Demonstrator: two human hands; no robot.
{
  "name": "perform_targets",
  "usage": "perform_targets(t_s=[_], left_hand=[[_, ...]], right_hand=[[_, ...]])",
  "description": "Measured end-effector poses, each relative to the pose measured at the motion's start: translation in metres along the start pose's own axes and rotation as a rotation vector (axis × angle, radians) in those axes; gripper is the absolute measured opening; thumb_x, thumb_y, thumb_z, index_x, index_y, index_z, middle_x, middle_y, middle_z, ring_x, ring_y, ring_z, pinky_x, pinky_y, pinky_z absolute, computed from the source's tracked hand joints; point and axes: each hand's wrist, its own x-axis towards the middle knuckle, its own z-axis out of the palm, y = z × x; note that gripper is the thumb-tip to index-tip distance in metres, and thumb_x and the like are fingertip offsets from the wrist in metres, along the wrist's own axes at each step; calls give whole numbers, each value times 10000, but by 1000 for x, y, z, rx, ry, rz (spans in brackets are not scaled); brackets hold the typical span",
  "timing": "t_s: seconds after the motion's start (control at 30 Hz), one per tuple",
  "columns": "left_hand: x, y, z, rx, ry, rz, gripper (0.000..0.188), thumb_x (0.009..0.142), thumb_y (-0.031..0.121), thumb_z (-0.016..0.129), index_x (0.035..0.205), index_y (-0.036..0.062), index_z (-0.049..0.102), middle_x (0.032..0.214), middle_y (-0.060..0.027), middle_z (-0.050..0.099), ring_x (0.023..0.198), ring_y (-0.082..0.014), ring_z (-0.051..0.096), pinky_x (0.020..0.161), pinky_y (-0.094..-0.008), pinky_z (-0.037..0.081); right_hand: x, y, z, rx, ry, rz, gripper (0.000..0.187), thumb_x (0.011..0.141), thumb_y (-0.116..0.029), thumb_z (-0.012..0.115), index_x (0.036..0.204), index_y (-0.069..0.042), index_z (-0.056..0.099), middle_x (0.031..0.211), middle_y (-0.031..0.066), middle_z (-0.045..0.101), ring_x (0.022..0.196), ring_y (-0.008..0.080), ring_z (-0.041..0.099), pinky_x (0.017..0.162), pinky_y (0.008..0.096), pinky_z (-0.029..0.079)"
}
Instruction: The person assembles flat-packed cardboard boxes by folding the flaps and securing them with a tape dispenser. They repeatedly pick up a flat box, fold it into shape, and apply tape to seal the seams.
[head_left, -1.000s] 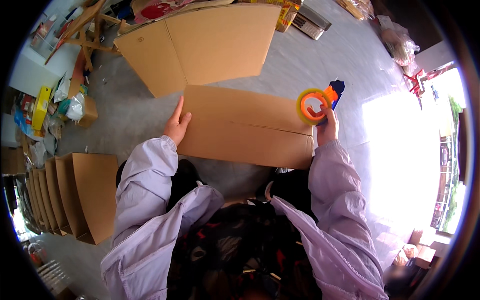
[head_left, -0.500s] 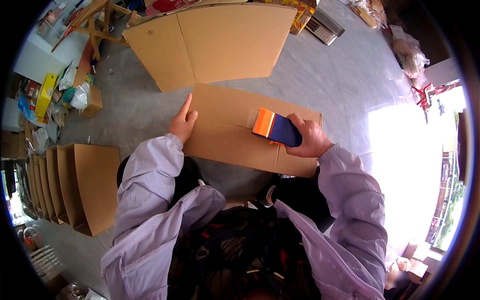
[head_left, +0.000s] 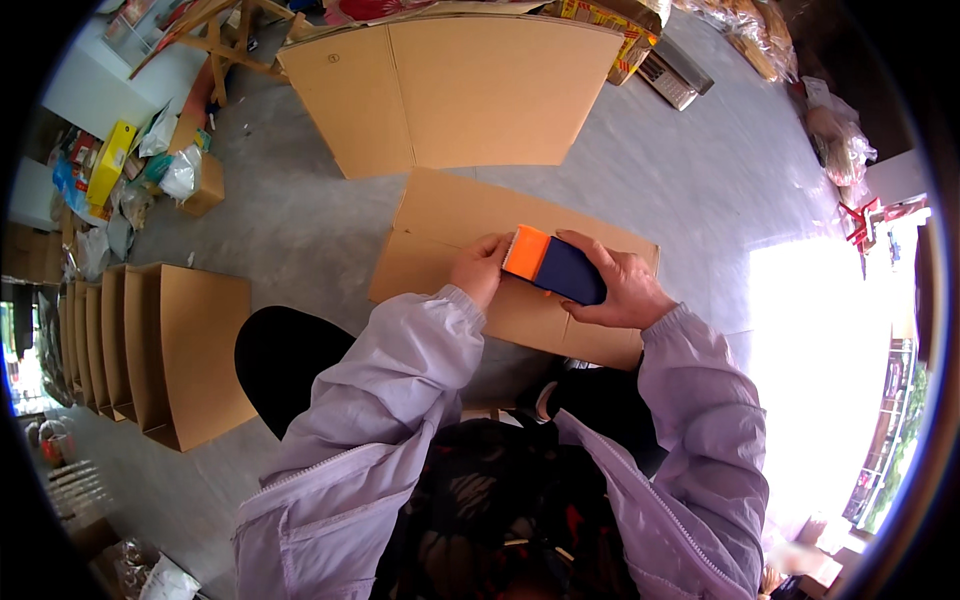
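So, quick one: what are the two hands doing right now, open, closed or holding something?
Left hand: fingers bent at the tape dispenser's orange end; whether it grips anything cannot be told.
Right hand: closed around the tape dispenser's dark blue part.

You're getting no readable text: a small circled mark (head_left: 333,58) is showing on the large cardboard box (head_left: 490,95), red-and-yellow print (head_left: 632,50) on the carton (head_left: 624,68) behind, both coming out too small.

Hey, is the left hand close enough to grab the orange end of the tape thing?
Yes, it looks so: the left hand is right beside the orange end of the tape dispenser, with nothing visible between. The right hand grips the dark blue part.
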Motion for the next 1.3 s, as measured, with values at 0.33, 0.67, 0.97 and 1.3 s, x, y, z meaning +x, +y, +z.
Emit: perform_targets(t_s=[0.33,0.67,0.97,1.3], left_hand=[[44,107,-220,474,528,274,290,937,348,594,923,78,698,765,24,608,623,-72,520,570,-235,457],[113,11,-287,896,585,-201,276,869,327,608,845,88,743,838,-64,718,759,-153,652,691,-287,493],[80,-34,-226,-127,-309,-617,418,872,408,610,1092,54,642,1006,-130,668,896,-241,643,798,-330,493],[28,62,-104,1510,89,399,586,952,384,502,1418,49,384,1447,-119,426,1295,-266,450,1043,-393,371]], right_hand=[[25,-17,-10,-60,-138,8,673,724,-341,760,1353,-264,534,706,104,577,656,287,623,637,387,500],[67,-36,6,-204,-216,-38,607,730,-375,691,1313,-259,571,674,124,573,634,294,606,634,397,479],[73,-30,11,-213,-269,21,584,715,-381,692,1276,-247,599,670,131,579,653,308,614,654,413,483],[95,-44,6,-185,-298,65,585,689,-339,665,1257,-212,611,745,154,636,717,339,624,711,424,498]])
